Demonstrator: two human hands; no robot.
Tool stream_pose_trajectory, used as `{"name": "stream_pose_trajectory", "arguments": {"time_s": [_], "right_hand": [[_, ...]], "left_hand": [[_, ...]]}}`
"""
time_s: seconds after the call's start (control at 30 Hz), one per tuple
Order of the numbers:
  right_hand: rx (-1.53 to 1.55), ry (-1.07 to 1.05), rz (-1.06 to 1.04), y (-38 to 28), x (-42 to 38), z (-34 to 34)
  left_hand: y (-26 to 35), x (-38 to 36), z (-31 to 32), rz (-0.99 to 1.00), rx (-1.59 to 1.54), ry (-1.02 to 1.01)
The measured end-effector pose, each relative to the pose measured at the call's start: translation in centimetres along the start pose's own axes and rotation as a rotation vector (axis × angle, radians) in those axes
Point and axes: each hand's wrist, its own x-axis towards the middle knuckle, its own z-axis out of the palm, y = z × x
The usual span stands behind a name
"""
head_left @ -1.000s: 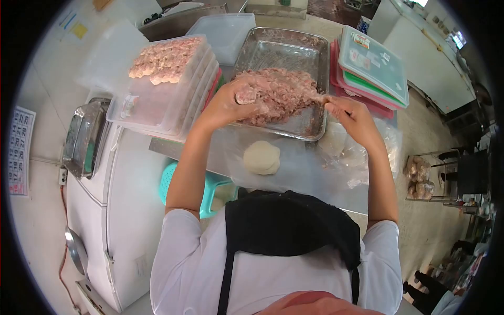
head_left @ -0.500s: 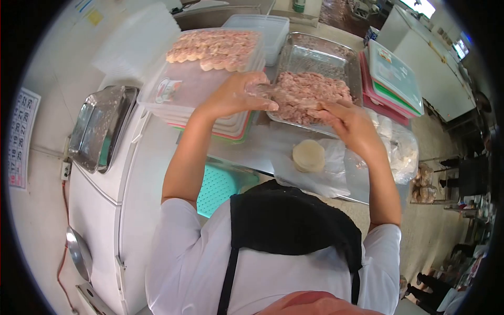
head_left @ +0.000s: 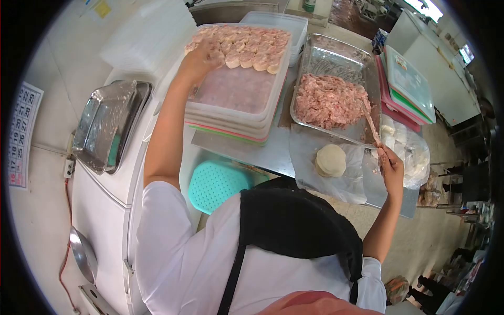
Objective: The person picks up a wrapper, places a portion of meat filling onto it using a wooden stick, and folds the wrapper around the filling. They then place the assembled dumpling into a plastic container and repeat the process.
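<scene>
My left hand (head_left: 201, 63) is over the left end of the dumpling rows, fingers curled down; whatever is in them is hidden. Open-topped, meat-filled dumplings (head_left: 252, 48) sit close together across the far half of a clear plastic container (head_left: 231, 94). In my right hand (head_left: 390, 167) is a narrow, meat-smeared spatula (head_left: 371, 126), its far end at the edge of the minced meat (head_left: 332, 100). That meat is heaped in the near part of a metal tray (head_left: 336, 52). A stack of round dough wrappers (head_left: 331, 160) lies on plastic sheeting in front of the tray.
More containers are stacked beneath the dumplings. Coloured lids (head_left: 409, 79) are piled right of the tray, with bagged dough (head_left: 401, 142) nearer me. A turquoise perforated stool (head_left: 218, 185) stands below the table edge. Metal trays (head_left: 107, 126) rest on the white freezer at left.
My left hand has moved left from beside the meat to the dumpling container. My right hand has drawn back toward me and right, and the spatula now shows in it.
</scene>
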Motion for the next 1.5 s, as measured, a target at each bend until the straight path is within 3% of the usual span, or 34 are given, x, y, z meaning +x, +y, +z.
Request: {"name": "stream_pose_trajectory", "arguments": {"time_s": [0.1, 0.17, 0.3, 0.4, 0.47, 0.6, 0.67, 0.8, 0.87, 0.97, 1.1, 1.2, 1.3, 1.37, 1.47, 1.5], "right_hand": [[-0.006, -0.054, 0.073, -0.3, 0.0, -0.5], [-0.042, -0.072, -0.009, 0.2, 0.7, -0.5], [-0.222, -0.137, -0.250, 0.5, 3.4, -0.3], [-0.653, -0.251, -0.329, 0.9, 6.5, -0.3], [-0.825, -0.345, -0.372, 0.9, 8.9, 0.0], [-0.893, -0.399, -0.594, 4.1, 13.8, 1.2], [-0.872, -0.433, -0.610, 7.1, 14.9, 2.8], [-0.812, -0.516, -0.601, 9.5, 15.1, 5.2], [-0.782, -0.620, -0.572, 9.2, 14.9, 5.2], [-0.655, -0.723, -0.555, 11.3, 15.9, 4.5], [-0.389, -0.859, -0.496, 9.6, 16.5, 2.1], [-0.554, -0.635, -0.645, 7.6, 16.8, 1.8], [-0.669, -0.496, -0.973, 7.5, 17.5, 4.0], [-0.610, -0.459, -1.013, 7.3, 15.6, 5.6], [-0.644, -0.486, -1.008, 7.6, 13.9, 7.6], [-0.677, -0.507, -0.994, 7.6, 13.7, 8.1]], "left_hand": [[0.2, 0.1, 0.8, 0.052, 0.001, -0.018], [0.5, 0.5, 1.0, 0.030, 0.006, -0.083], [-1.6, 2.7, 3.3, 0.136, 0.141, 0.011], [-0.6, 2.7, 2.4, 0.153, 0.168, -0.041], [0.5, 1.6, 1.8, 0.234, 0.305, 0.031], [8.9, -3.2, 2.0, 0.211, 0.312, 0.167], [14.1, -6.5, 4.8, 0.324, 0.142, 0.231], [20.6, -12.1, 13.4, 0.384, -0.258, -0.151], [20.4, -14.7, 18.2, 0.388, -0.201, -0.219], [21.0, -17.0, 21.3, 0.196, -0.306, -0.508], [20.9, -18.2, 24.0, 0.247, -0.240, -0.381], [20.0, -17.7, 24.3, 0.238, -0.294, -0.388], [19.4, -17.6, 24.3, 0.143, -0.471, -0.398], [19.4, -17.6, 24.1, 0.123, -0.574, -0.354], [17.5, -17.8, 25.1, -0.175, -0.693, -0.318], [16.8, -17.8, 25.3, -0.293, -0.930, -0.270]]}}
